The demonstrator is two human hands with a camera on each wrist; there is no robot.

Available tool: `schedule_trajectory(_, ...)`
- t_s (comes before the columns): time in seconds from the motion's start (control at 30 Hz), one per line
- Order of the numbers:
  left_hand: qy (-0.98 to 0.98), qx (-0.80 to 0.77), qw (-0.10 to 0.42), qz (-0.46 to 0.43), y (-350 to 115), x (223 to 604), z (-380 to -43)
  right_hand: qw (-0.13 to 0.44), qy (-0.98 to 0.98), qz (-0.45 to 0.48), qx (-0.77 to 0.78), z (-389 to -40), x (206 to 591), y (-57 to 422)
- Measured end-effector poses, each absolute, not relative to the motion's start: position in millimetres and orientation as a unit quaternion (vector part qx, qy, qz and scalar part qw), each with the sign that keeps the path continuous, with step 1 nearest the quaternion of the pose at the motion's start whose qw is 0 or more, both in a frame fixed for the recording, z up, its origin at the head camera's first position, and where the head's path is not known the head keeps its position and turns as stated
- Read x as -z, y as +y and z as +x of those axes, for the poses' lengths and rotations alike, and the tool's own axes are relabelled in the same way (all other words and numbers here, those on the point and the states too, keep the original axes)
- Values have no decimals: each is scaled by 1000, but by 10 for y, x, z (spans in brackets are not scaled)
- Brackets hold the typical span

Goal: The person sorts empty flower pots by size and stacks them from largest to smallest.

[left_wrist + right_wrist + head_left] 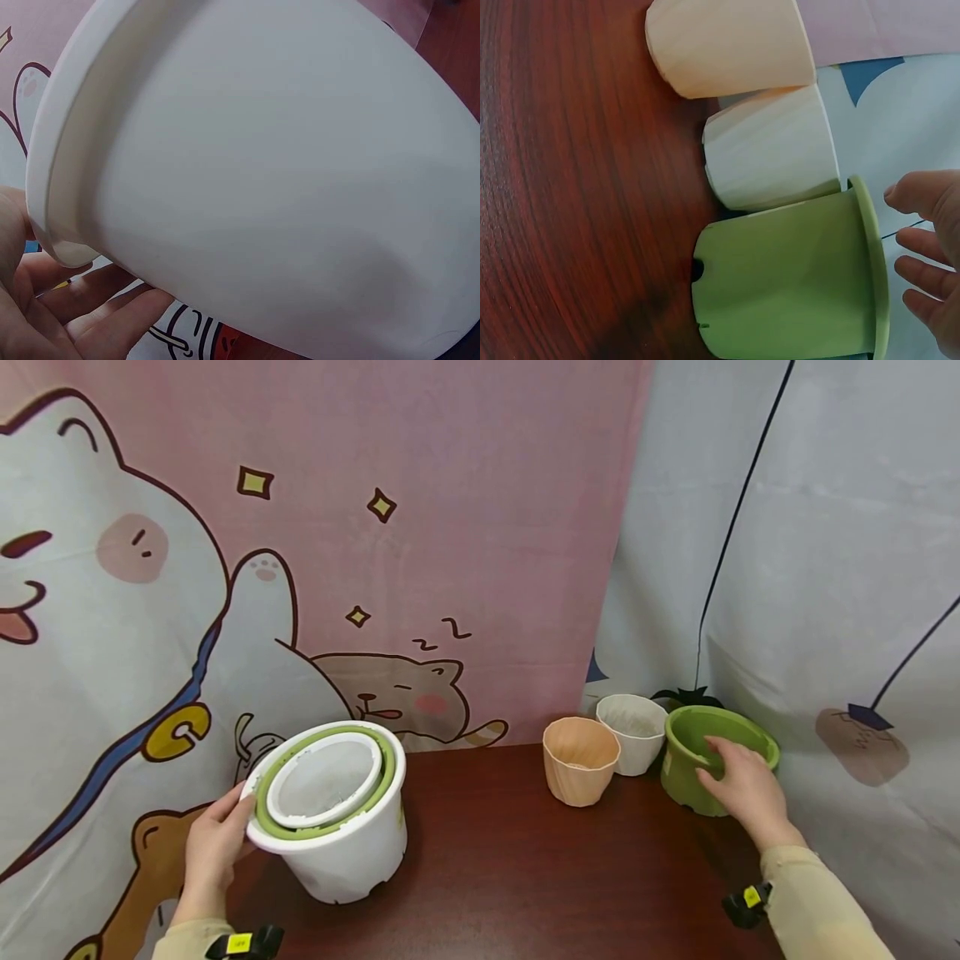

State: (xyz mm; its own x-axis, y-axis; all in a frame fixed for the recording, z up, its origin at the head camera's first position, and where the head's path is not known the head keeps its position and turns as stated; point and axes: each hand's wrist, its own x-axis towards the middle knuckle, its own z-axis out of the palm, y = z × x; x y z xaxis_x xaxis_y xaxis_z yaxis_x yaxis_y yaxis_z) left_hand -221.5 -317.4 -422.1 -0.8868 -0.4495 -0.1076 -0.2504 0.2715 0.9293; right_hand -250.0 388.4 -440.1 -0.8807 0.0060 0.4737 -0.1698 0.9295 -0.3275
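one large white pot (pixel 348 860), nesting a green pot (pixel 267 821) and a smaller white pot (pixel 322 781), is gripped at the rim by the left hand (pixel 213 847), left of the peach pot (pixel 581 764). right of the peach pot, past a pale pot (pixel 637 752), the right hand (pixel 746 789), fingers apart and holding nothing, hangs over a second green pot (pixel 684 781).

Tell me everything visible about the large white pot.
The large white pot is round, apparently plastic, tapering from an overhanging rim to a base with dark notches. A green pot nests inside it, with a smaller white pot inside that. In the head view's left half, the left hand grips its rim. Its mouth faces roughly up; whether its base rests on the table is unclear.
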Motion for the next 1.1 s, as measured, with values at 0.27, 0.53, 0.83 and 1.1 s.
schedule_trajectory(0.27,-794,560,87,219,-3169,4219,-2221,214,-964,31,-152,-2558,4491,3945)
schedule_trajectory(0.53,-793,564,87,213,-3170,4219,-2216,203,-970,24,-130,-2599,4568,3974)
schedule_trajectory(0.83,-791,566,85,218,-3165,4219,-2210,225,-968,26,-105,-2613,4616,3986)
schedule_trajectory(1.1,-790,567,86,217,-3167,4220,-2215,227,-969,26,-96,-2638,4635,3997)
